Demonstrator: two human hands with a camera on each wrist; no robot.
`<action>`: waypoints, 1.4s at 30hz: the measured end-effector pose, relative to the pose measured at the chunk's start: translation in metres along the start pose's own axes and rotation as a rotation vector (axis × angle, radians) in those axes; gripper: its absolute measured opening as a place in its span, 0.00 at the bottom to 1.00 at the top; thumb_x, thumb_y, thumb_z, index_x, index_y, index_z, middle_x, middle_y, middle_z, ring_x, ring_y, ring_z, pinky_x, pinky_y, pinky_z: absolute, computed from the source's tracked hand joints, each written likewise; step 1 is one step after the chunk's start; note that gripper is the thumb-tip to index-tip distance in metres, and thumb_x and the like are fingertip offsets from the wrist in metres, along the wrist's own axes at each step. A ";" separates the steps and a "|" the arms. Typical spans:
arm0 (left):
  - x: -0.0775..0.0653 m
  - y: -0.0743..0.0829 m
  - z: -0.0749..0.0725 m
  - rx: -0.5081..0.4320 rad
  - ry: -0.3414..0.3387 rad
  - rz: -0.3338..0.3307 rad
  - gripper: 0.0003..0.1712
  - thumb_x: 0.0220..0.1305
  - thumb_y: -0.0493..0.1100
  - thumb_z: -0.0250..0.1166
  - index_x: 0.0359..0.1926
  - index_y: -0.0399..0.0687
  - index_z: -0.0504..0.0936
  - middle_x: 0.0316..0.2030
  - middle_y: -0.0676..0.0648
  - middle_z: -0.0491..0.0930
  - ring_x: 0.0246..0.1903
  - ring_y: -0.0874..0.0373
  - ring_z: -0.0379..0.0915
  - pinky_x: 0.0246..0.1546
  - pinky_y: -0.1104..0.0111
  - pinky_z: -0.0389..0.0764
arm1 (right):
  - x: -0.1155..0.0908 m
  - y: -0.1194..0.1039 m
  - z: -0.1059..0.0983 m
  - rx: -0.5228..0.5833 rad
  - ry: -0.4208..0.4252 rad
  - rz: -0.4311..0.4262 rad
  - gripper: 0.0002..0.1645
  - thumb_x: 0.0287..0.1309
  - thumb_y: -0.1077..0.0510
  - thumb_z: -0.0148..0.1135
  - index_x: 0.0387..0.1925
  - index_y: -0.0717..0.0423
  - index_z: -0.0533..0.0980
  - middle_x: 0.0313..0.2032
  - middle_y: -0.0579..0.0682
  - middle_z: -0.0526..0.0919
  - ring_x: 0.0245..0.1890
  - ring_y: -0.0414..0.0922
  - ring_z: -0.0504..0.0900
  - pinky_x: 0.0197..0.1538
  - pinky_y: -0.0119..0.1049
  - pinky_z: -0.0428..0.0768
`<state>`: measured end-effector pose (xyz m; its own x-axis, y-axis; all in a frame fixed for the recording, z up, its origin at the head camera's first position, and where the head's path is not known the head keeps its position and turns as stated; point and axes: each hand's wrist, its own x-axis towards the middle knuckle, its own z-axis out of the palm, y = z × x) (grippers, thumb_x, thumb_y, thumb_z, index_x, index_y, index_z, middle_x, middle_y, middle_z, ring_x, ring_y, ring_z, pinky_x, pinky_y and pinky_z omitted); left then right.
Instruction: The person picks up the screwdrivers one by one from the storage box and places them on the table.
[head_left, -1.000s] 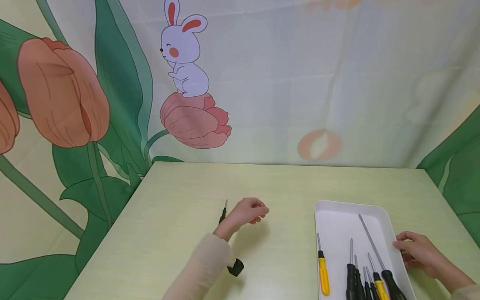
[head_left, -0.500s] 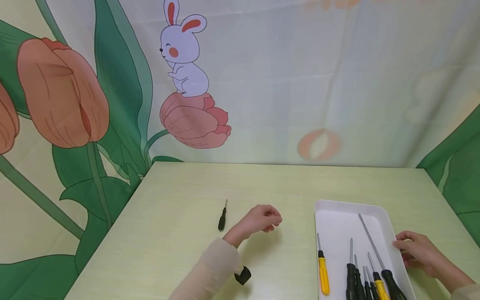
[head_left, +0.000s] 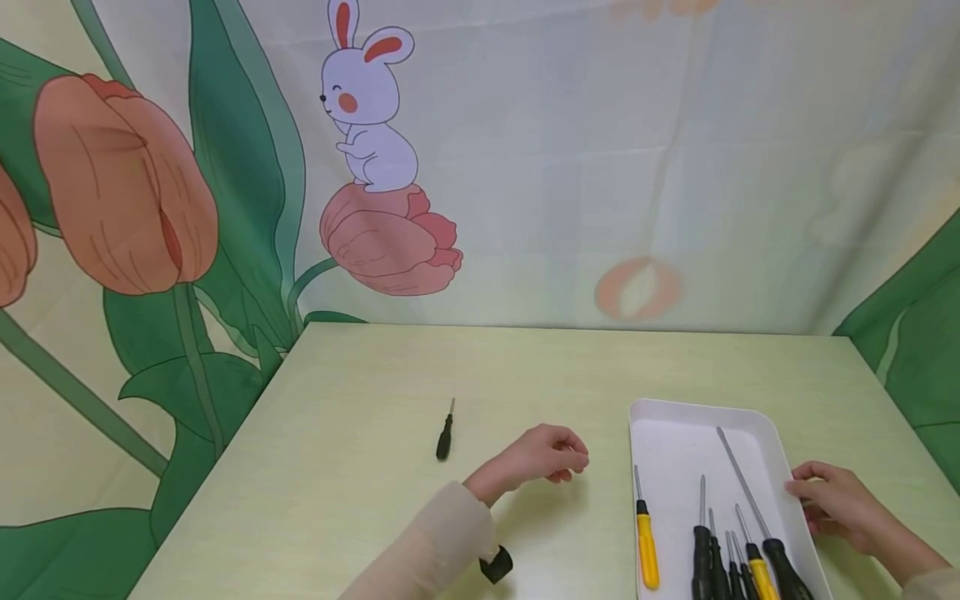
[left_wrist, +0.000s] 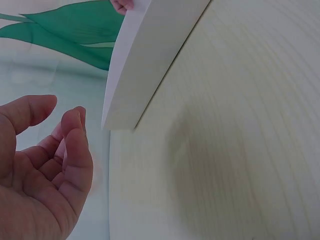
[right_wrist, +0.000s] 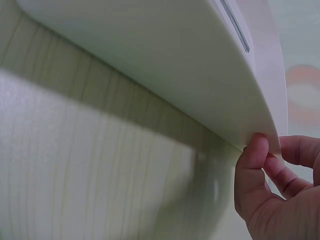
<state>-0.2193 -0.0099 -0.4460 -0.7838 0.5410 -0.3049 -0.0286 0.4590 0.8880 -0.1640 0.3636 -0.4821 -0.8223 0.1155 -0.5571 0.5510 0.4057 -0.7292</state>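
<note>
A white tray point(head_left: 678, 450) stands on the right of the table, with several screwdrivers in it. Its right wall is pinched at the rim by my right hand point(head_left: 843, 508); in the right wrist view the thumb point(right_wrist: 254, 155) lies against the outer side. My left hand point(head_left: 536, 457) hovers over the table left of the tray, fingers loosely bent and holding nothing. The left wrist view has the same bare palm point(left_wrist: 40, 190) near the tray's wall point(left_wrist: 145, 65). Farther left, a small black-handled screwdriver point(head_left: 444, 437) lies on the table, shaft pointing away.
A yellow-handled screwdriver point(head_left: 647, 550) lies along the tray's left side. Black-handled screwdrivers and another yellow-handled screwdriver point(head_left: 762, 575) are grouped at the right, one long shaft point(head_left: 742, 482) reaching far back. Behind the table point(head_left: 390, 367) hangs a printed curtain point(head_left: 540, 167).
My left hand has moved right and nearer to me, toward the tray, uncovering the handle of the small black screwdriver. My right hand and the tray have stayed put.
</note>
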 end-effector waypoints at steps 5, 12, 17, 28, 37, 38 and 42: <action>0.002 0.002 0.009 0.007 -0.042 0.005 0.09 0.57 0.43 0.59 0.36 0.43 0.77 0.28 0.50 0.79 0.24 0.59 0.73 0.27 0.71 0.75 | 0.000 0.000 0.000 0.005 -0.001 -0.005 0.18 0.57 0.59 0.49 0.43 0.69 0.61 0.26 0.47 0.72 0.24 0.42 0.72 0.28 0.35 0.74; 0.005 0.005 0.021 -0.012 -0.092 0.000 0.09 0.56 0.44 0.59 0.36 0.44 0.77 0.29 0.51 0.80 0.24 0.61 0.75 0.28 0.71 0.75 | 0.001 0.001 -0.001 0.012 0.004 -0.005 0.18 0.57 0.58 0.50 0.43 0.69 0.61 0.25 0.47 0.72 0.23 0.42 0.72 0.28 0.36 0.74; 0.006 0.006 0.031 -0.022 -0.110 0.009 0.10 0.56 0.43 0.59 0.37 0.44 0.77 0.29 0.51 0.80 0.24 0.61 0.75 0.28 0.71 0.75 | 0.001 0.000 -0.001 0.014 0.001 -0.010 0.19 0.56 0.58 0.50 0.43 0.69 0.61 0.25 0.47 0.72 0.23 0.42 0.72 0.28 0.36 0.74; 0.005 0.014 0.049 -0.005 -0.157 0.012 0.12 0.56 0.42 0.60 0.40 0.42 0.78 0.30 0.51 0.80 0.23 0.62 0.75 0.26 0.72 0.75 | 0.000 0.000 -0.002 0.011 -0.005 -0.008 0.18 0.57 0.58 0.50 0.43 0.69 0.62 0.25 0.47 0.72 0.24 0.42 0.72 0.28 0.35 0.74; 0.007 0.015 0.059 0.016 -0.200 -0.007 0.11 0.56 0.43 0.59 0.39 0.41 0.78 0.31 0.49 0.81 0.24 0.62 0.76 0.25 0.71 0.76 | 0.000 -0.001 -0.001 0.004 -0.004 0.000 0.19 0.57 0.58 0.50 0.43 0.69 0.61 0.26 0.48 0.72 0.25 0.43 0.72 0.29 0.36 0.74; 0.007 0.016 0.060 0.028 -0.200 -0.008 0.11 0.56 0.43 0.59 0.39 0.41 0.79 0.31 0.49 0.81 0.23 0.62 0.76 0.25 0.71 0.76 | 0.001 -0.001 -0.001 0.003 -0.003 0.001 0.19 0.57 0.57 0.50 0.44 0.69 0.61 0.26 0.48 0.72 0.25 0.43 0.72 0.29 0.36 0.74; 0.008 0.019 0.065 0.108 -0.179 -0.009 0.12 0.56 0.43 0.60 0.39 0.42 0.79 0.29 0.49 0.81 0.22 0.63 0.76 0.24 0.72 0.76 | 0.003 0.002 -0.002 -0.002 -0.001 0.010 0.21 0.56 0.57 0.51 0.44 0.69 0.61 0.27 0.49 0.72 0.25 0.44 0.72 0.30 0.36 0.74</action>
<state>-0.1857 0.0484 -0.4543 -0.6609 0.6484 -0.3778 0.0388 0.5322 0.8457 -0.1661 0.3668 -0.4846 -0.8166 0.1186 -0.5649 0.5590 0.4061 -0.7229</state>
